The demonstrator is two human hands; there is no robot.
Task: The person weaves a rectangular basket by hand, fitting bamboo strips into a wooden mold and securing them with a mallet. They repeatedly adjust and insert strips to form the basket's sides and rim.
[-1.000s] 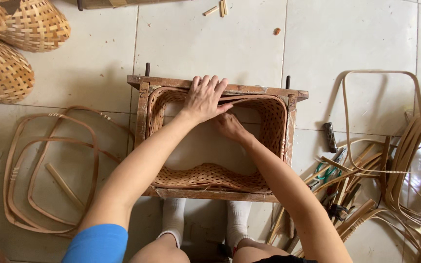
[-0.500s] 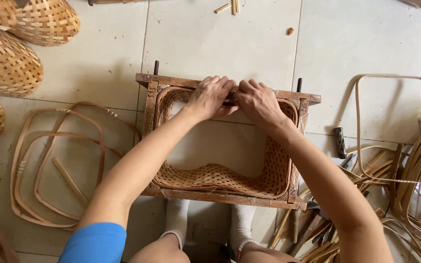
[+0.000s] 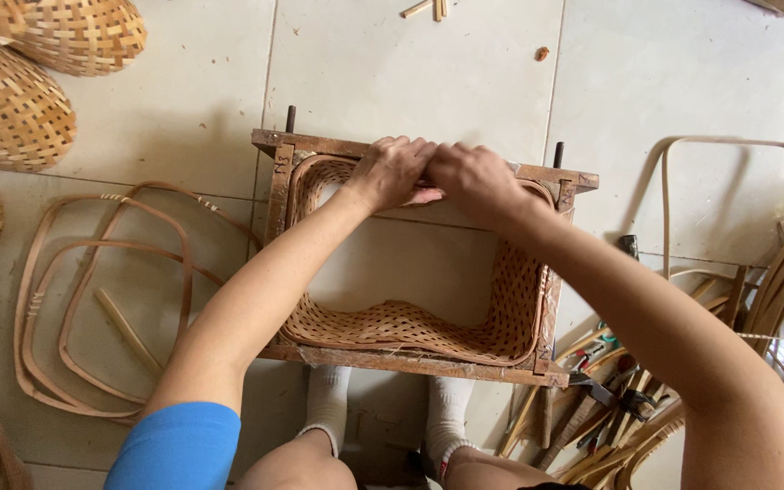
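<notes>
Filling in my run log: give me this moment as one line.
left hand: on far basket rim | right hand: same rim, touching left | basket inside wooden frame | floor: bent hoops

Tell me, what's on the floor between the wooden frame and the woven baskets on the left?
Bent rattan hoops lie on the floor tiles between the wooden frame and the woven baskets, with one loose stick inside them, seen in the head view.

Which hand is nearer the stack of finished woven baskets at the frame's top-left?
Left. The left hand grips the far rail of the wooden frame on the side toward the woven baskets; the right hand sits just beyond it, farther away.
</notes>
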